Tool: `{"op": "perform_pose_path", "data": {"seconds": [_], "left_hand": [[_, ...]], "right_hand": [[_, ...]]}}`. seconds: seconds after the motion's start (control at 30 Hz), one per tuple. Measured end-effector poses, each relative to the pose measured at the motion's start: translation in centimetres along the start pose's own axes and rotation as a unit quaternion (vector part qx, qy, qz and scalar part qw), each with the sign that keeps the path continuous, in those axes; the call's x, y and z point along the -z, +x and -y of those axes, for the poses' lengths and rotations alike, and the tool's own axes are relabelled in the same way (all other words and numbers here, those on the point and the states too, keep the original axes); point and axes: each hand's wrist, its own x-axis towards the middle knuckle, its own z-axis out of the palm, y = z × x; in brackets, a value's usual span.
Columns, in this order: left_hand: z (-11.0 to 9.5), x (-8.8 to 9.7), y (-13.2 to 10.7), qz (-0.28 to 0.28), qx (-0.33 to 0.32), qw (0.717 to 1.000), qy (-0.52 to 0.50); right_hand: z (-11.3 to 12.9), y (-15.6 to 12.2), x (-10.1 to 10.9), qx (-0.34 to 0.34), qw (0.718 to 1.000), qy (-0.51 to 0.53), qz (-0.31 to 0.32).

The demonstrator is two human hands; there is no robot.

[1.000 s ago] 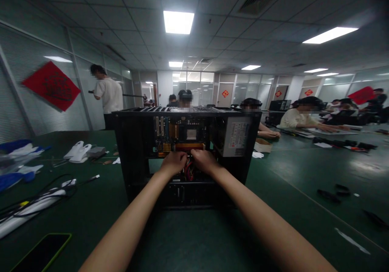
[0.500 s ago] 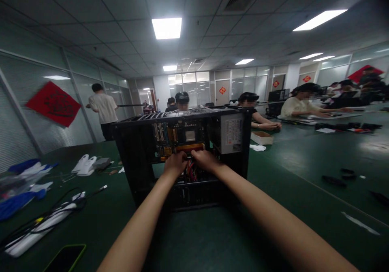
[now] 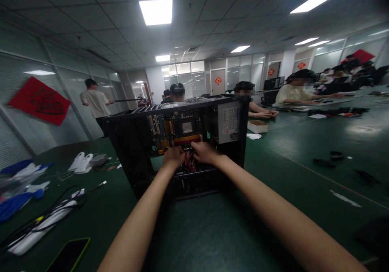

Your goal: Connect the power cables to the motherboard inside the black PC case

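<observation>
An open black computer case [image 3: 127, 150] stands on the green table [image 3: 212, 231] straight ahead, its side off. Inside show a motherboard [image 3: 173, 128] and a grey power supply [image 3: 229, 122]. My left hand [image 3: 173, 157] and my right hand [image 3: 204, 152] reach into the case side by side, just under the motherboard's lower edge. Both have their fingers curled in at a bundle of red and coloured cables [image 3: 190, 164]. What the fingertips pinch is hidden.
A phone in a green cover [image 3: 68, 256] lies at the near left, with white cables [image 3: 39, 223], blue and white bags [image 3: 21, 183] and white parts [image 3: 80, 162] beyond. Small black items [image 3: 328, 160] lie to the right. Several people sit at tables behind; one stands at the left.
The view has tilted and drifted, so the case sits slightly higher and more skewed. Both hands stay at the same spot under the motherboard, fingers still curled.
</observation>
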Motion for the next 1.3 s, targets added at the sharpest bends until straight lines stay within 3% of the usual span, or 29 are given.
{"op": "perform_pose_path", "data": {"seconds": [0.3, 0.53, 1.03, 1.3], "left_hand": [[-0.6, 0.2, -0.3, 0.008, -0.007, 0.999, 0.036], [-0.8, -0.1, 0.0, -0.002, 0.0, 0.999, 0.045], [0.0, -0.5, 0.2, 0.012, -0.027, 1.0, -0.001], [0.0, -0.7, 0.4, -0.005, 0.003, 1.0, 0.008]], "right_hand": [[0.0, -0.3, 0.8, -0.067, 0.997, -0.018, 0.021], [0.1, -0.3, 1.1, -0.075, 0.996, -0.034, 0.039], [-0.1, -0.4, 0.9, -0.079, 0.997, -0.005, 0.017], [-0.5, -0.2, 0.6, -0.08, 0.997, 0.013, -0.001]]}}
